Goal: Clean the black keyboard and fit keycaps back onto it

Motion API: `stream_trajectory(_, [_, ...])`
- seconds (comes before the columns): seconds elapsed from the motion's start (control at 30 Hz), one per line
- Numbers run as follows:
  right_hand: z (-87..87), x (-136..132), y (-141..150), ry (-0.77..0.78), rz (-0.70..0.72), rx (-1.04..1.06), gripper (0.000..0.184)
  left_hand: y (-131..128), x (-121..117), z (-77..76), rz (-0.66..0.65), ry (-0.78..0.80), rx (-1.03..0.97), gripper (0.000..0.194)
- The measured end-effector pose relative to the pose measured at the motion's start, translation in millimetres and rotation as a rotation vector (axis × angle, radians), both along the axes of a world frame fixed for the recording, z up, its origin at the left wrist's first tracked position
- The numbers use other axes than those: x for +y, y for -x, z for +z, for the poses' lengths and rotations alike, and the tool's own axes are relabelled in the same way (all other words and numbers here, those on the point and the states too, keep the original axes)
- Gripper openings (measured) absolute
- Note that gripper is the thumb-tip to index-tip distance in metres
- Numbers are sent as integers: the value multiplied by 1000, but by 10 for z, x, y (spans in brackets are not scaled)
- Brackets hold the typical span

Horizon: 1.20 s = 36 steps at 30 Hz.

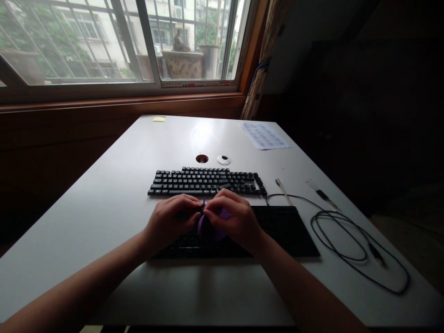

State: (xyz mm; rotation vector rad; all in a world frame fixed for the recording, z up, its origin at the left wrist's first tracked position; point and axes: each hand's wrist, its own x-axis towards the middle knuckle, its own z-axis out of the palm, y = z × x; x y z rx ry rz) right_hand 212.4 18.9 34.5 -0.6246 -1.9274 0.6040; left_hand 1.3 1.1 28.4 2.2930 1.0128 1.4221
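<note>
My left hand (173, 215) and my right hand (237, 215) meet over the black keyboard base (280, 231), fingertips pinched together. A purple cloth (210, 231) hangs from between them, with a small tip showing above the fingers. My right fingers close on this cloth. A small dark piece seems to sit at my left fingertips, mostly hidden, and I cannot make out what it is. Just behind my hands, loose black keycaps (197, 180) lie in rows in a keyboard layout. The middle of the base is covered by my hands and the cloth.
Right of the keycaps lie a thin brush (282, 188) and a wire keycap puller (322, 194). A black cable (347, 256) coils across the table's right side. Farther back are a round hole (202, 159), its white cover (224, 159), printed sheets (266, 135) and yellow notes (159, 119).
</note>
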Motion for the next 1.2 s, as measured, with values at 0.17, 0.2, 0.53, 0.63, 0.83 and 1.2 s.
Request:
stream_trajectory(0.17, [-52,59,-16,30,-62,-31,6,-20,-41,53,-59,3,-5,16])
stream_trajectory(0.2, [-61,72,-21,40,-78,-33,7,-26,-53,69,-78,0,-10,16])
stream_trajectory(0.53, [-17,15,-15,78,-26,52,4,15,-15,36,28,21,12,12])
stream_trajectory(0.63, [-45,1,1,68,-13,23,4,6,3,28,9,-40,36,12])
stream_trajectory(0.83, [-52,2,9,47,-67,-19,6,7,-9,42,-37,-59,50,15])
stream_trajectory(1.2, [-6,32,-40,47,-150,53,9,4,-44,103,-16,13,-13,14])
